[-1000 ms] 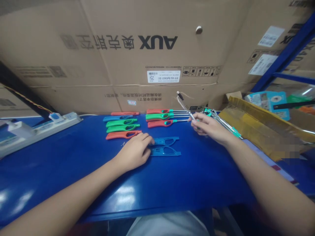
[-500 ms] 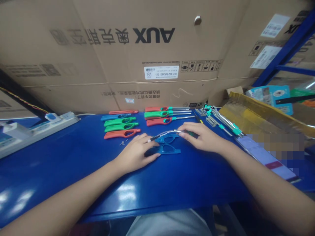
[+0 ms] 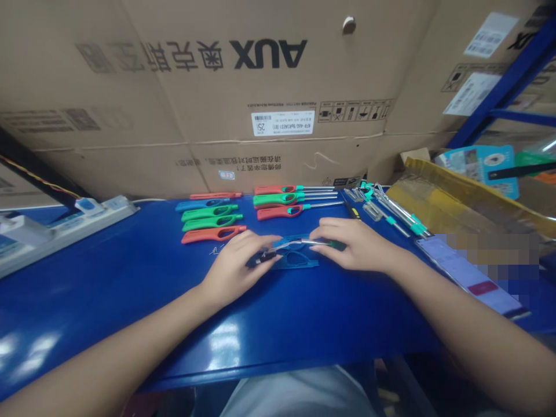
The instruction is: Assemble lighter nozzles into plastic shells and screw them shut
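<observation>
Blue plastic lighter shell halves (image 3: 297, 262) lie on the table between my hands. My left hand (image 3: 238, 260) pinches a small black part (image 3: 264, 256) above their left end. Pale thin wire (image 3: 286, 245) runs from it towards a thin metal rod (image 3: 311, 242). My right hand (image 3: 354, 243) is closed on that rod, whose dark green end shows under the palm. Whether the wire joins the rod I cannot tell. My fingers partly cover the shells.
Red, green and blue lighter shells (image 3: 211, 219) lie in a column at left, near small screws (image 3: 214, 251). Long-nosed lighters (image 3: 280, 200), a yellow-black tool (image 3: 354, 213), metal tubes (image 3: 402, 211) and a phone (image 3: 473, 278) lie beyond. A power strip (image 3: 104, 214) stands left; cardboard (image 3: 195, 127) rises behind.
My left hand has lifted the black part, now showing between thumb and fingers. The rod in my right hand has come slightly lower and left, and the wire is less arched.
</observation>
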### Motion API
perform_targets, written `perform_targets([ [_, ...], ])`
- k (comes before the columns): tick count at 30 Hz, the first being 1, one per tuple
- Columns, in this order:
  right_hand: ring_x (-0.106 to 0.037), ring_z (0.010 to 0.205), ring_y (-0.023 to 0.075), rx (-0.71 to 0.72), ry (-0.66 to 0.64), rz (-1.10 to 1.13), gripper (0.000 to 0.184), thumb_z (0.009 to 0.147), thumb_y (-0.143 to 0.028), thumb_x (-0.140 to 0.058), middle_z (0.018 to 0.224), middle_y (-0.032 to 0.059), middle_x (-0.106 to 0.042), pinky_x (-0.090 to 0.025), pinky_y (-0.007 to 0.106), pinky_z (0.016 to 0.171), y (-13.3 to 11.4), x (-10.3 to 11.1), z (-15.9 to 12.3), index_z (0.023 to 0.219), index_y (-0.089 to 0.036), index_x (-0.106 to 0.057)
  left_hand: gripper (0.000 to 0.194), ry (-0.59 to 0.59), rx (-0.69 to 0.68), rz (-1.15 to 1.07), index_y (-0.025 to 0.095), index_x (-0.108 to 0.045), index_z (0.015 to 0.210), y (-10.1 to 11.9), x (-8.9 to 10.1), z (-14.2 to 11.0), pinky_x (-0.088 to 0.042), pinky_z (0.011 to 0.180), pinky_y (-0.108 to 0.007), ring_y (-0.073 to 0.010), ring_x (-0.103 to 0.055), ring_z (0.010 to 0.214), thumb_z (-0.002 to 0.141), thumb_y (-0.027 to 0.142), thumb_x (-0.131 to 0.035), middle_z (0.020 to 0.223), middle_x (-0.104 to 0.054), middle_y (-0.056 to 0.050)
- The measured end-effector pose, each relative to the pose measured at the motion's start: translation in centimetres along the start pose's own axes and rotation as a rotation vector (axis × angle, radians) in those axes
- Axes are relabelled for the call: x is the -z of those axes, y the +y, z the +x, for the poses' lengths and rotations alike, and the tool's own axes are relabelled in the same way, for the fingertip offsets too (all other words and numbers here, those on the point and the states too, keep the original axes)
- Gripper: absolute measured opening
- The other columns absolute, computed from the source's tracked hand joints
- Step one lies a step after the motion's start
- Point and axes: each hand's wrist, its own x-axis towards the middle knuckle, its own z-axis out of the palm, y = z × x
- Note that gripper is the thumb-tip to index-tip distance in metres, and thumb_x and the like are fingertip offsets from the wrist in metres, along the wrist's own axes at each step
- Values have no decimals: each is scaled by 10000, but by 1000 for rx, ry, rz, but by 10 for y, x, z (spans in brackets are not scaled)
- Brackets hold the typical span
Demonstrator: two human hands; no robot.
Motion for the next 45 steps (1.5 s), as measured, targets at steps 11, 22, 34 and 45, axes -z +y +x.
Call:
perform_targets([
  [11, -631, 765, 172, -105, -129, 62, 229, 989, -375, -542, 878, 35, -711, -433, 290, 689, 4, 7, -2, 1004, -209, -699, 139, 61, -43, -16, 178, -691, 1082, 0, 2, 2, -521, 872, -296, -143, -659, 852, 951, 174, -645, 975, -751, -32],
  [22, -580, 688, 138, -236, -291, 386, 264, 899, -358, -674, 798, 16, -654, -463, 251, 631, 7, 11, 0, 1079, -168, -704, 174, -17, 105, -138, 175, -737, 1090, 4, -2, 1, -531, 753, -264, -140, -647, 815, 948, 221, -648, 948, -737, -42],
  [34, -593, 735, 130, -191, -413, 260, 132, 901, -224, -623, 847, 31, -670, -456, 242, 681, 7, 10, 0, 954, -158, -724, 235, -173, 16, -79, 143, -733, 1150, -5, -3, 0, -556, 831, -302, -182, -665, 912, 972, 175, -583, 1002, -728, -83],
  [45, -642, 819, 157, -158, -434, 93, 157, 876, -156, -649, 910, 27, -713, -456, 268, 732, 4, 14, -2, 983, -197, -757, 174, -108, -49, -46, 136, -754, 1073, -8, -5, 0, -569, 811, -283, -174, -693, 875, 936, 151, -647, 969, -771, -69],
])
